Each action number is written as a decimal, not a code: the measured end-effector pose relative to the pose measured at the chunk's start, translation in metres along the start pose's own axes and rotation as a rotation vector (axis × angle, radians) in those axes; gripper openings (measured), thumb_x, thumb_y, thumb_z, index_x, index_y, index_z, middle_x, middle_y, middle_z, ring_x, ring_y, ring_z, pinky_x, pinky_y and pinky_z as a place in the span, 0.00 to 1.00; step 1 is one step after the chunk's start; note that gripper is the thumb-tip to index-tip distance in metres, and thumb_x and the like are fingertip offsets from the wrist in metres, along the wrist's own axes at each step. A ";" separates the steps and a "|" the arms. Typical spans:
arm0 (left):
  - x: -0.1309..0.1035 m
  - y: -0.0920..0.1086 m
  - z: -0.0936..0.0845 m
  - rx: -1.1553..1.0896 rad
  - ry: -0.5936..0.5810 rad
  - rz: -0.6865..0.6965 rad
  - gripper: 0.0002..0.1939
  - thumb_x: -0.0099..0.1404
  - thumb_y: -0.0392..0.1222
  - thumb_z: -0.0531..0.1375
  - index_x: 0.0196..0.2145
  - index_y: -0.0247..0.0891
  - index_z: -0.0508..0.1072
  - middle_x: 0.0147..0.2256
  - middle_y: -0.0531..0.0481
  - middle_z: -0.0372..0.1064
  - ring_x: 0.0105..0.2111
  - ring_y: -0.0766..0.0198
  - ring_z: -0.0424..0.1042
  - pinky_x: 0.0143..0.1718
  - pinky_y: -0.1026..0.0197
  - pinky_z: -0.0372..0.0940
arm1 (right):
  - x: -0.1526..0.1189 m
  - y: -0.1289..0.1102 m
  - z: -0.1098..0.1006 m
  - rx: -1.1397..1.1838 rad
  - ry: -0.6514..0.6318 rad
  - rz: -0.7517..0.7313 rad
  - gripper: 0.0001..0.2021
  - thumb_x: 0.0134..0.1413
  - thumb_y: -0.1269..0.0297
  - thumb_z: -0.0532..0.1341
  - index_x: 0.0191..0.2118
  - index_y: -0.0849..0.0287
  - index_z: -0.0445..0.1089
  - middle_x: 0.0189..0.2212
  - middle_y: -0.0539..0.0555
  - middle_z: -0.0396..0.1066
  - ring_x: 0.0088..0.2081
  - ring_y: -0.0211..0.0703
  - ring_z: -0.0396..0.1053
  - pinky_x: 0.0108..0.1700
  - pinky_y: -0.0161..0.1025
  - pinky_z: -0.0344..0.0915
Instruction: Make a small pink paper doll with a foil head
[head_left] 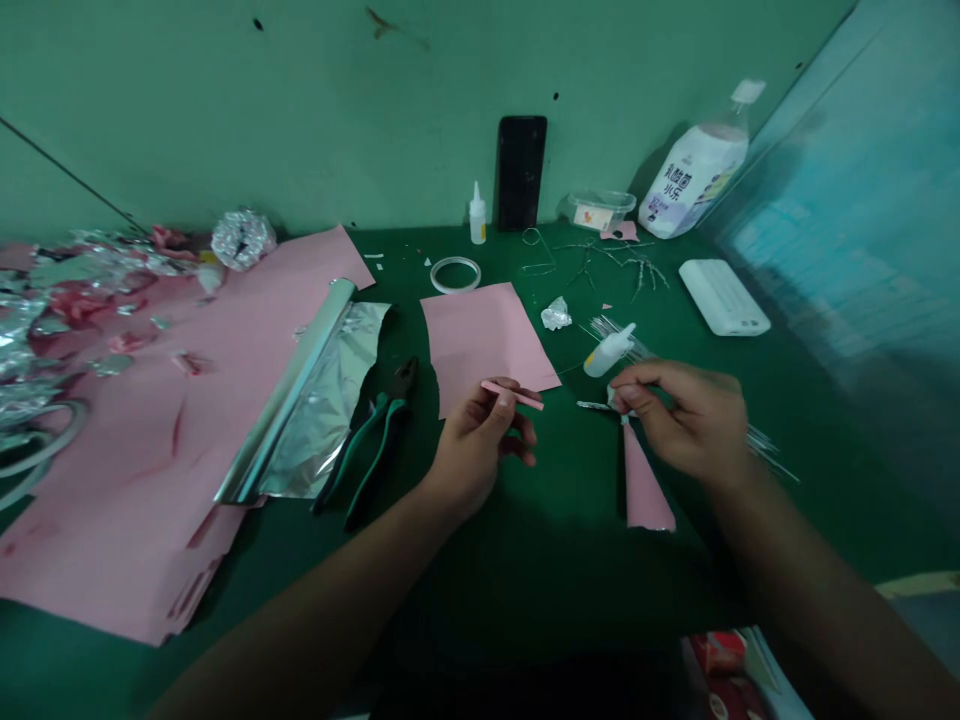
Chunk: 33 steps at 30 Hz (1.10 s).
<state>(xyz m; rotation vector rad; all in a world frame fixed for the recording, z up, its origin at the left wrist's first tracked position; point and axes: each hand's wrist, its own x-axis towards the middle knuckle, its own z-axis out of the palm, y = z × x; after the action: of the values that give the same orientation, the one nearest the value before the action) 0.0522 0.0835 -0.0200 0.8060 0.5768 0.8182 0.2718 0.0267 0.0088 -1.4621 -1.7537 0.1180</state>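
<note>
Green surface (525,560): left hand (480,445) pinches a pink strip (512,394); right hand (694,415) pinches a wire (596,405) above a pink cone (643,485); steady grips help.

Readable text: one bottle label only

The white drink bottle (697,170), leaning right of the black phone (522,172), is showing dark Chinese characters, seemingly "乳酸菌", too blurred to confirm.

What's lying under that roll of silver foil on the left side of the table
The foil roll and its unrolled sheet lie partly on the big pink paper sheet and partly on the green table. Whatever lies beneath the foil itself is covered. The pliers lie beside it.
</note>
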 end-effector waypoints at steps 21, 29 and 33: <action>0.008 -0.007 -0.001 0.097 0.170 0.109 0.14 0.55 0.32 0.70 0.37 0.35 0.69 0.35 0.51 0.73 0.37 0.62 0.77 0.43 0.57 0.72 | 0.007 0.022 0.005 -0.060 -0.562 0.326 0.12 0.50 0.55 0.67 0.25 0.55 0.68 0.21 0.47 0.69 0.21 0.37 0.64 0.21 0.36 0.55; 0.009 -0.001 0.000 -0.072 0.181 0.062 0.15 0.55 0.31 0.68 0.37 0.36 0.67 0.32 0.53 0.72 0.34 0.65 0.76 0.42 0.58 0.71 | 0.008 0.005 0.011 0.141 -0.295 0.369 0.11 0.50 0.57 0.66 0.28 0.55 0.65 0.26 0.49 0.69 0.30 0.41 0.68 0.32 0.38 0.64; 0.009 -0.001 0.001 -0.145 0.171 0.027 0.14 0.56 0.29 0.67 0.37 0.36 0.67 0.32 0.53 0.72 0.35 0.65 0.76 0.43 0.59 0.71 | 0.006 0.004 0.013 0.182 -0.242 0.357 0.12 0.50 0.58 0.66 0.26 0.56 0.65 0.25 0.48 0.67 0.29 0.40 0.67 0.31 0.37 0.64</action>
<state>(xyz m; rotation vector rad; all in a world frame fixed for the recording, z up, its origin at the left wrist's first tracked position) 0.0582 0.0897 -0.0217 0.6162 0.6515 0.9484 0.2673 0.0385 0.0014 -1.6632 -1.5993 0.6481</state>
